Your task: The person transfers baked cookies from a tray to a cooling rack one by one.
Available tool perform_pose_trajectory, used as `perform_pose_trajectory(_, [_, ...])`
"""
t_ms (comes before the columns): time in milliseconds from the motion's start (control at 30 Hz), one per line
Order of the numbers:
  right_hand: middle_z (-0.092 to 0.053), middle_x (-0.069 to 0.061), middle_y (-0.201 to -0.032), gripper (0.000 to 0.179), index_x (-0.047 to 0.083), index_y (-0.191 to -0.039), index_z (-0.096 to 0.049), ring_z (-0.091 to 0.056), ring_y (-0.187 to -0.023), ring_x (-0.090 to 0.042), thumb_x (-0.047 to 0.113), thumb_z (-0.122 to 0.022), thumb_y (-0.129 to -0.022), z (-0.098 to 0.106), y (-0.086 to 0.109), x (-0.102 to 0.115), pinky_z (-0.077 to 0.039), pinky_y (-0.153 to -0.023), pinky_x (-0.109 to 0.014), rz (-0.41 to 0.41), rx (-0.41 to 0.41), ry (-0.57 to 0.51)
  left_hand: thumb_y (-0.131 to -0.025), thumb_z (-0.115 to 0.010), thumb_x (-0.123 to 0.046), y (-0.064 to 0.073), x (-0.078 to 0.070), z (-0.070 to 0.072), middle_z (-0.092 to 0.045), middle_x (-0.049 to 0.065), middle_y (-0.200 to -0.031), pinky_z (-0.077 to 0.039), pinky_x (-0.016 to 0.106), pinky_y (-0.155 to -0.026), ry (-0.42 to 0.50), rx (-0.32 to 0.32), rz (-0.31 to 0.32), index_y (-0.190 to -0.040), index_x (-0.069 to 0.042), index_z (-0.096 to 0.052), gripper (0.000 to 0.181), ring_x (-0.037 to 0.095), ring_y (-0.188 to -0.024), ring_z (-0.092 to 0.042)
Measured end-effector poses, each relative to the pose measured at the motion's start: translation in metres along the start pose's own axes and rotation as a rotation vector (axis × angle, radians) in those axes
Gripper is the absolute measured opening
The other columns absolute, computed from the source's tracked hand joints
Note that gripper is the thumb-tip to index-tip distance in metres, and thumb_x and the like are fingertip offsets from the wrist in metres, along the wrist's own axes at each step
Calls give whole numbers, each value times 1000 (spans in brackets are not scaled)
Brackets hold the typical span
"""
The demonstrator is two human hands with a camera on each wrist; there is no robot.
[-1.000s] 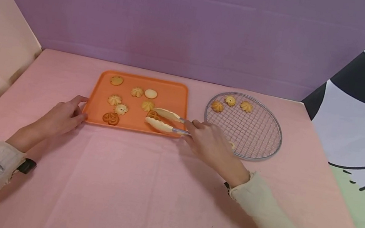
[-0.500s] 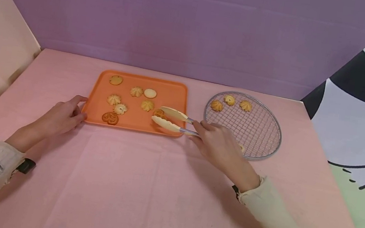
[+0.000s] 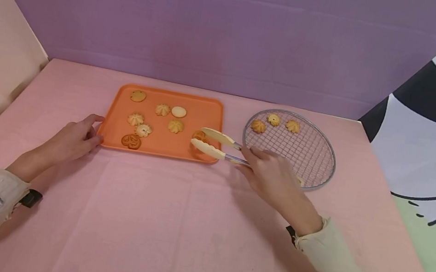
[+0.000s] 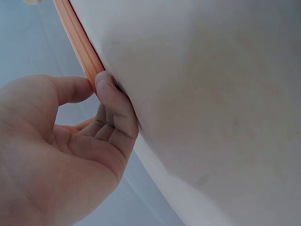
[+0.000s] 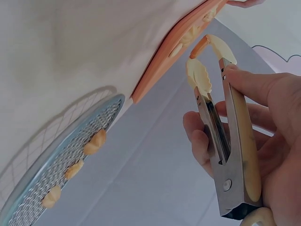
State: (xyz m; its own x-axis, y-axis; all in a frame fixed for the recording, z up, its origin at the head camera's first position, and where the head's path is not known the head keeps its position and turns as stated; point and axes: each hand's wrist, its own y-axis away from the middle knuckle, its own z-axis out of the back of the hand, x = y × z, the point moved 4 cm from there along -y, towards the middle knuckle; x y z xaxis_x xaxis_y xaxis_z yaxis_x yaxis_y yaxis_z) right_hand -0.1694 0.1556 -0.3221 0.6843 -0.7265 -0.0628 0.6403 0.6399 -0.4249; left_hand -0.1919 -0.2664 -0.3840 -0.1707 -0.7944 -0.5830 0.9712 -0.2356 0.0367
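Note:
My right hand (image 3: 272, 176) grips metal tongs (image 5: 237, 155) with cream scalloped tips. Between those tips is a brown pretzel-shaped cookie (image 3: 199, 136), held above the right part of the orange tray (image 3: 154, 145). In the right wrist view the pretzel-shaped cookie (image 5: 200, 46) shows at the tong tips, apart from the tray. At the tray's left front corner, my left hand (image 3: 71, 141) pinches the rim between thumb and fingers, as the left wrist view shows at the tray edge (image 4: 77, 40). Another pretzel-shaped cookie (image 3: 131, 141) lies near that corner.
Several round and star-shaped cookies, such as a pale round one (image 3: 178, 112), lie on the tray. Right of it stands an oval wire rack (image 3: 299, 152) bearing three swirl cookies (image 3: 273, 119) and a pale one partly hidden by my wrist. A purple wall (image 3: 224, 30) rises behind.
My right hand and the tongs have moved right, carrying the pretzel-shaped cookie from mid-right of the tray toward its right edge. My left hand has stayed at the tray corner.

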Motion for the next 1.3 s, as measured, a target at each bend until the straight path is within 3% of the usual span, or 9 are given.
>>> perform_pose_trajectory(167, [-70,-9,-85,35,2,-112,-72,-60,-59,-20,26,-78,-87,4,6,-6,-46,-46,-32,-16,-4,10,-100,-56,-9,0,0,0,-59,7,-80,-45,25,-56,-1,0,-2,-142,10,-35,51,18,-66,-54])
perform_pose_trajectory(367, [-73,-19,-104,41,1,-117,-72,-72,-80,-32,26,-79,-86,9,13,-14,-57,-61,-44,-46,2,12,-100,-56,-10,-1,0,0,-58,7,-80,-44,25,-56,2,-1,-3,-142,9,-35,51,18,-66,-54])
perform_pose_trajectory(933, [-71,-24,-106,42,-2,-118,-71,-72,-87,-38,22,-80,-85,25,35,-35,-57,-72,-51,-101,1,19,-100,-56,-10,0,-1,-1,-59,8,-79,-44,25,-57,3,6,6,-143,10,-34,52,18,-67,-53])
perform_pose_trajectory(1300, [-71,-24,-104,45,-1,-118,-71,-71,-83,-39,22,-82,-80,39,46,-54,-56,-67,-52,-146,-42,73,-100,-56,-11,0,0,0,-58,6,-78,-43,25,-59,-2,1,0,-142,9,-34,51,18,-67,-53])
